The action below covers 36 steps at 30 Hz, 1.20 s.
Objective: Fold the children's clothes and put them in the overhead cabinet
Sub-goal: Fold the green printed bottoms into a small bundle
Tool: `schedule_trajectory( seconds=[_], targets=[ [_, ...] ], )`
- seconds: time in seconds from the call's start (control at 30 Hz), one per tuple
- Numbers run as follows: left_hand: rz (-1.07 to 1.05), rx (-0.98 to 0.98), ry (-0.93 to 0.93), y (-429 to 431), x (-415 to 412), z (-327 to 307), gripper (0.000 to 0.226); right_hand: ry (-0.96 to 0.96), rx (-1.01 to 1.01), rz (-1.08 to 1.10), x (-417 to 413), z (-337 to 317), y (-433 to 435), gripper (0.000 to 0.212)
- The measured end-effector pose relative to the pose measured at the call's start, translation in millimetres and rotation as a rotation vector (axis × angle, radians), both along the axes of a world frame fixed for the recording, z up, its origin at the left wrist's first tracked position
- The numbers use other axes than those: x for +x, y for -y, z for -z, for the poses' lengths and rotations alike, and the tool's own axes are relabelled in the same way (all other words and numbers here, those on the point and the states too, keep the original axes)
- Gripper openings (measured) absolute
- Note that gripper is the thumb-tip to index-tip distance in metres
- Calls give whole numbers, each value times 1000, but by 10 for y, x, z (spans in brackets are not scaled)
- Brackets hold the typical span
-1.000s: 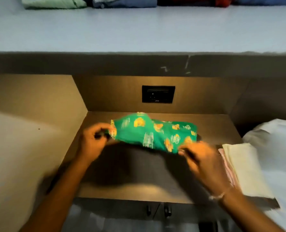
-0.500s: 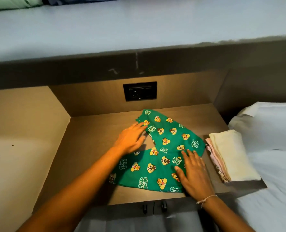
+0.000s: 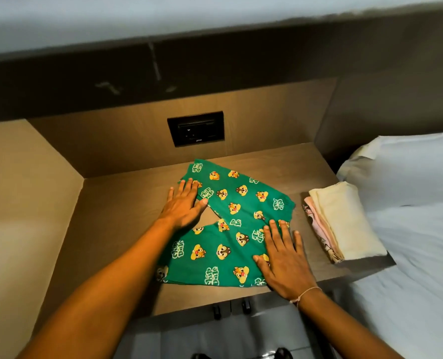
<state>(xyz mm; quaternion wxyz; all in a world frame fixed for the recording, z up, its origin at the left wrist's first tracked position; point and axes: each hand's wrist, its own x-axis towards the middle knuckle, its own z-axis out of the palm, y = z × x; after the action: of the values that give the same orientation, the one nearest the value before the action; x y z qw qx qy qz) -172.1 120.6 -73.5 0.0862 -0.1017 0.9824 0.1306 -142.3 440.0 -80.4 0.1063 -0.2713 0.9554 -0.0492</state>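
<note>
Green children's trousers [image 3: 230,229] printed with cartoon chipmunks lie spread flat on the wooden bedside shelf [image 3: 116,229], their two legs splayed apart in a V. My left hand [image 3: 184,206] rests flat, fingers spread, between the legs, touching the far leg's inner edge. My right hand [image 3: 282,257] presses flat on the waist end at the near right. Neither hand grips the cloth. The overhead cabinet's pale surface [image 3: 111,19] shows along the top of the view.
A folded stack of cream and pink clothes [image 3: 344,218] sits at the shelf's right end. A bed with a white sheet and pillow [image 3: 409,193] lies to the right. A black wall socket [image 3: 195,128] is set in the back panel. Drawer handles [image 3: 230,307] show below the shelf.
The trousers went from being held up in both hands to lying spread on the shelf. Both hands now lie flat on them. The view has tilted down.
</note>
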Motion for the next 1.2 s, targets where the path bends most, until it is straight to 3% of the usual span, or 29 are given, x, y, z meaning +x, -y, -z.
schedule_trajectory(
  seconds=[0.1,0.27,0.4,0.5,0.7,0.77,0.87,0.9,1.0,1.2],
  targets=[
    [60,106,-63,44,297,-200,76,-20,-76,-98,55,-104,-96,72],
    [143,85,-121,288,1487,-355,28,-136,-307,-282,355,-60,-510,43],
    [85,100,24,397,1999,-301,38,-195,-306,-279,380,62,-582,42],
    [49,106,-60,356,2053,-242,35,-231,-367,-269,360,147,-591,39],
    [-30,144,-189,206,2062,-209,28,-237,-477,-262,449,140,-607,30],
    [-125,327,-219,162,2083,-240,20,-173,-513,-243,480,38,-592,30],
    [-318,776,-295,136,1941,-420,10,32,-676,-105,554,-175,-557,20],
    [-343,818,-325,142,1826,-509,7,93,-752,-40,553,-238,-544,16],
    [-367,839,-361,110,1354,-791,15,131,-849,106,427,-388,-477,4],
    [-281,786,-242,-26,159,-1030,35,82,-683,391,13,-475,-391,3]
  ],
)
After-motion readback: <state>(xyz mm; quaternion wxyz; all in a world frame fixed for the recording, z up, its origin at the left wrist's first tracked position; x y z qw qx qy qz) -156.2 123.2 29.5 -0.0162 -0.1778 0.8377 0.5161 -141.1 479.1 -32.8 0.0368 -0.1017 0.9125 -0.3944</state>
